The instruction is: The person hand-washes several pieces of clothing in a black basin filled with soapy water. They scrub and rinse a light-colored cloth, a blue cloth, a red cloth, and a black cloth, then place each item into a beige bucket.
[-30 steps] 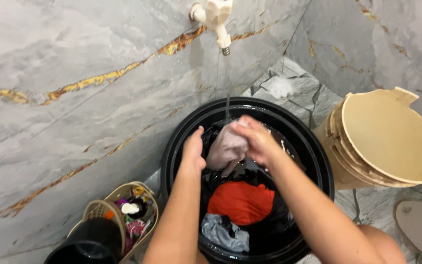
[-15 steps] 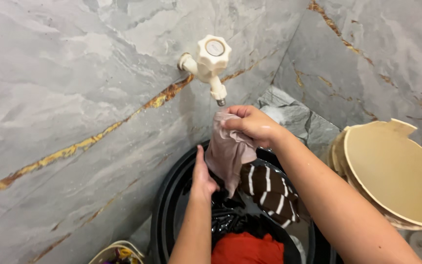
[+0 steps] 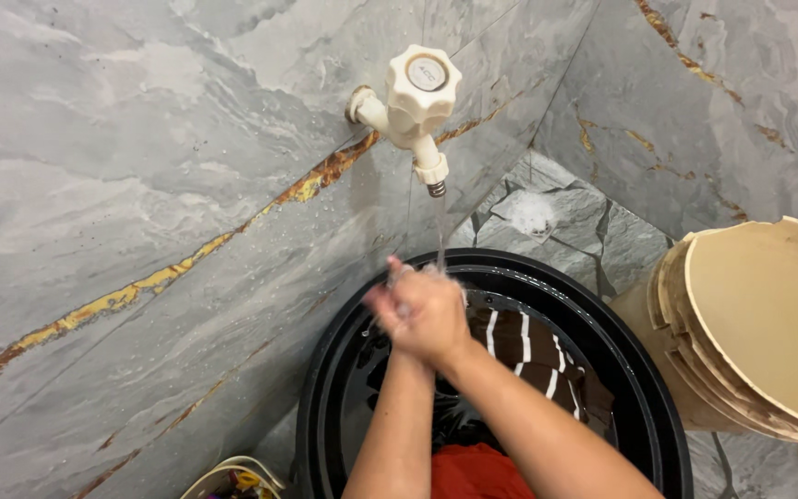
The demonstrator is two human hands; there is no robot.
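I see left hand (image 3: 397, 310) and right hand (image 3: 436, 319) pressed together under the tap (image 3: 415, 102) stream, over the far-left rim of the black tub (image 3: 325, 388); clenched or grasping cloth, cannot tell; forearms angled up; striped cloth (image 3: 533, 356) in tub right of them, judged soft, soaked, heavy, slippery; bunch it to grip.

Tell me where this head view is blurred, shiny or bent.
Head view: the left hand and right hand, pressed together under the tap, are smeared by motion blur; soft sheen lies on the black tub's rim and the wet marble wall; wide-angle bending bows the wall seams; the tap itself stays sharp.
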